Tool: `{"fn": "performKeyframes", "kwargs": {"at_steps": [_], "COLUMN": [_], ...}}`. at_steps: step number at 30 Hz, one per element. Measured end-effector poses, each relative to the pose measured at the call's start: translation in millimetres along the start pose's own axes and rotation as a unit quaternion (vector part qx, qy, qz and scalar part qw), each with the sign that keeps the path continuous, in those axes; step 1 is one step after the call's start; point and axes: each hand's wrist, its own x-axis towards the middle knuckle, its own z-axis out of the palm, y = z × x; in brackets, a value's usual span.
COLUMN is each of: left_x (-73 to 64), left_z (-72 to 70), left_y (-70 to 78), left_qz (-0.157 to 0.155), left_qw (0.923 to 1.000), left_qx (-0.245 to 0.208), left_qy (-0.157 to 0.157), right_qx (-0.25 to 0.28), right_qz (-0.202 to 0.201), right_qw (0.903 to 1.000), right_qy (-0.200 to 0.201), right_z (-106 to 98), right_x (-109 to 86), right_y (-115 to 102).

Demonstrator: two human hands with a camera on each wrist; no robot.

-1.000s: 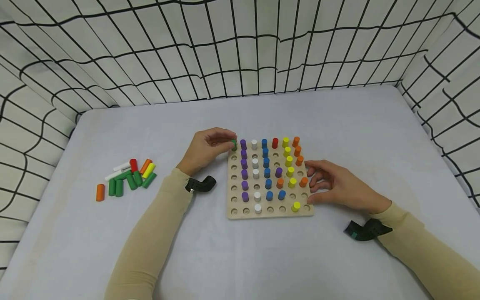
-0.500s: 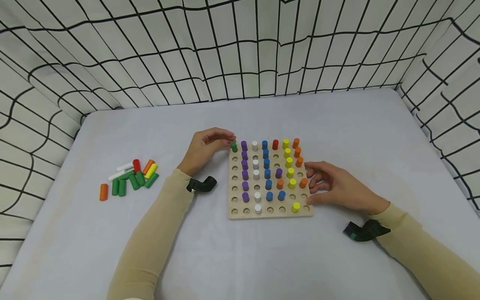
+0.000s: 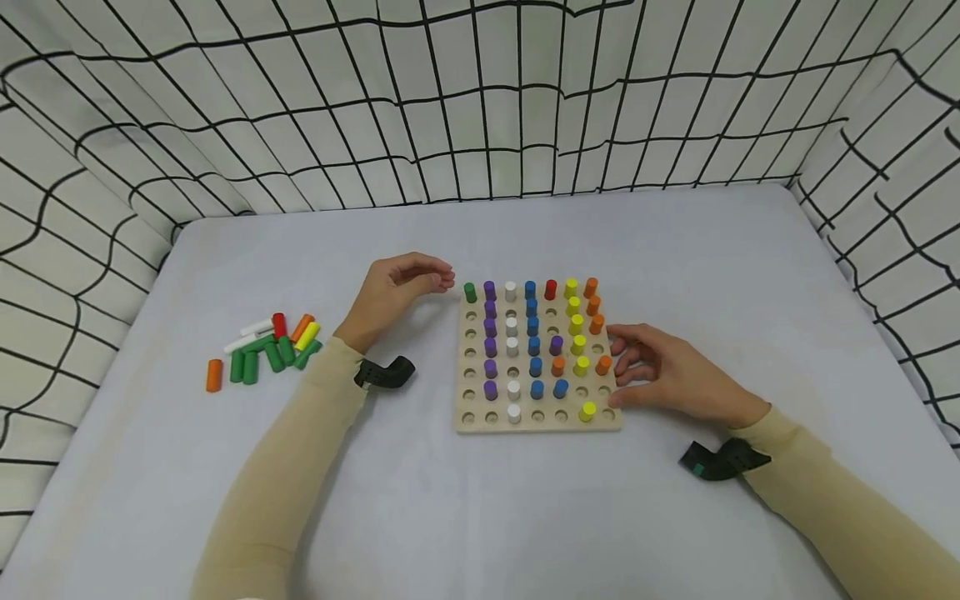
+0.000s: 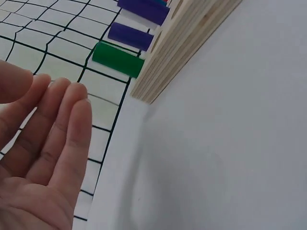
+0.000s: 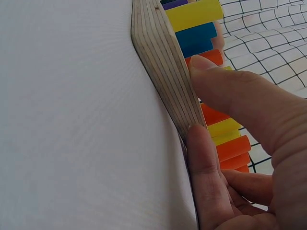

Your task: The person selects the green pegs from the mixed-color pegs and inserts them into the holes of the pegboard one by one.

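Observation:
A square wooden pegboard [image 3: 528,423] lies in the head view, with coloured pegs standing in many of its holes. A green peg [image 3: 470,292] stands upright in its far left corner hole; the left wrist view also shows this green peg [image 4: 117,60]. My left hand [image 3: 395,292] is held just left of that corner, thumb and fingertips apart from the peg, with nothing in it. My right hand [image 3: 667,375] rests at the board's right edge, thumb and fingers touching it. In the right wrist view the thumb [image 5: 206,72] lies near the row of orange pegs.
Loose pegs lie on the white cloth at the left: several green pegs [image 3: 273,357], white ones, a red peg [image 3: 280,325], a yellow peg [image 3: 307,336] and orange ones. Cloth with a black grid [image 3: 480,108] rises behind and at both sides of the table.
My left hand has let go of the green peg and drawn back to the left, leaving it standing in the corner hole. My right hand keeps its place at the board's edge.

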Motion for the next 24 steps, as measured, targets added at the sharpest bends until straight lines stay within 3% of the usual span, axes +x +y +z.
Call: {"fn": "performKeyframes", "kwargs": {"at_steps": [10,17,24], "left_x": [-21.9,-40.5,-60.6], "left_z": [-25.1,-33.5,-44.6], "left_y": [10.8,10.3,6.4], "left_qz": [-0.086,-0.097,-0.098], "left_qw": [0.9907,0.9881,0.9833], "left_qx": [0.104,0.119,0.153], "left_qy": [0.018,0.007,0.014], "right_qx": [-0.001,0.006,0.006], "right_qz": [0.002,-0.007,0.011], "right_qw": [1.0000,1.0000,0.9999], "right_qy": [0.002,0.000,0.005], "right_z": [1.4,1.0,1.9], "right_x": [1.3,0.9,2.2], "right_y": [-0.2,-1.1,1.7]}}
